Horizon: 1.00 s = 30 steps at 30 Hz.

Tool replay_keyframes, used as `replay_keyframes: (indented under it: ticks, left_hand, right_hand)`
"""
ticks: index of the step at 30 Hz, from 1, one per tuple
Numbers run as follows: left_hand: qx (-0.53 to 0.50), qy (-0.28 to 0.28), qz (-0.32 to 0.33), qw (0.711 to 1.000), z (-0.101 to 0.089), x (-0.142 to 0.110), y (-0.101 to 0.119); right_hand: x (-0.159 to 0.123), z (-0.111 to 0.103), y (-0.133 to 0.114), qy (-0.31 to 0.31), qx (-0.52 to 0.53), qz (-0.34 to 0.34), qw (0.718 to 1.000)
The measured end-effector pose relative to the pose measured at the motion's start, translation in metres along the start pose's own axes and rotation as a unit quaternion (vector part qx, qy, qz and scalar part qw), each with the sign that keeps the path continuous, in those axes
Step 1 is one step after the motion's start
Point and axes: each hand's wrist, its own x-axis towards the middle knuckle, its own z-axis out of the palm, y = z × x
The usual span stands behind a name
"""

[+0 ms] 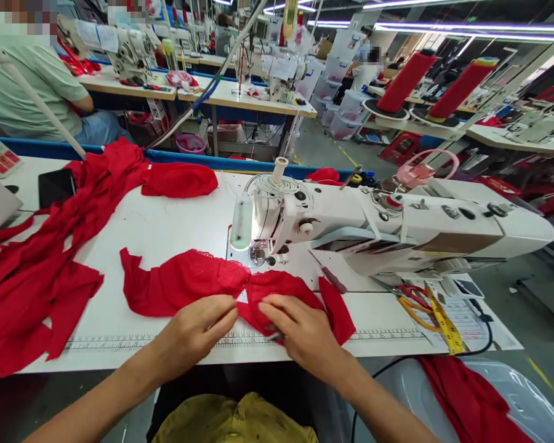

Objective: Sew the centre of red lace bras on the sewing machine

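Note:
A red lace-edged bra (180, 283) lies spread on the white sewing table, just in front of the sewing machine's needle area (258, 253). A small triangular gap shows white at its middle. My left hand (198, 326) is closed, fingertips pinching the fabric left of that gap. On the other side, my right hand (300, 332) has its fingers curled down onto the right cup. Under its palm shows a bit of a small metal tool (275, 336), mostly hidden. The bra's right end (337, 311) extends past my right hand.
A heap of red fabric pieces (50, 271) covers the table's left side, beside a black phone (56, 187). Orange-handled scissors (415, 311) and a yellow tape measure (445, 323) lie at right. A seam ripper-like tool (330, 275) rests near the machine. A co-worker (37, 92) sits beyond.

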Motion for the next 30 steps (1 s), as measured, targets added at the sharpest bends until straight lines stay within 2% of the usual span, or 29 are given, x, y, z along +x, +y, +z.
replay_keyframes:
  ticks: [1, 4, 6, 9, 12, 14, 17, 20, 30]
  left_hand:
    - [0.004, -0.012, -0.004, 1.0, 0.009, 0.002, -0.001]
    - [0.071, -0.072, -0.102, 0.99, 0.027, -0.005, 0.001]
    - [0.083, -0.078, -0.159, 0.981, 0.03, -0.016, 0.008]
    - [0.063, -0.058, -0.198, 0.976, 0.023, -0.021, 0.019]
    - [0.034, -0.002, -0.18, 0.983, 0.017, -0.014, 0.021]
    - [0.009, 0.01, -0.15, 0.989, 0.017, -0.01, 0.019]
    - [0.005, -0.025, -0.11, 0.994, 0.022, -0.01, 0.015]
    - [0.037, -0.056, -0.108, 0.992, 0.025, -0.015, 0.015]
    - [0.039, -0.062, -0.128, 0.989, 0.026, -0.022, 0.019]
  right_hand:
    - [0.007, 0.011, 0.0, -0.014, -0.002, -0.007, 1.0]
    - [0.012, 0.031, 0.009, -0.044, -0.01, -0.008, 0.999]
    - [0.007, 0.034, 0.018, -0.06, 0.0, -0.009, 0.998]
    - [0.003, 0.026, 0.024, -0.058, 0.037, -0.011, 0.998]
    - [0.01, 0.019, 0.015, -0.053, 0.077, -0.002, 0.996]
    - [0.016, 0.021, 0.006, -0.059, 0.082, -0.008, 0.995]
    - [0.019, 0.03, -0.001, -0.062, 0.053, -0.037, 0.996]
    - [0.017, 0.037, -0.001, -0.058, 0.025, -0.047, 0.997]
    - [0.016, 0.038, -0.003, -0.065, -0.003, -0.029, 0.997]
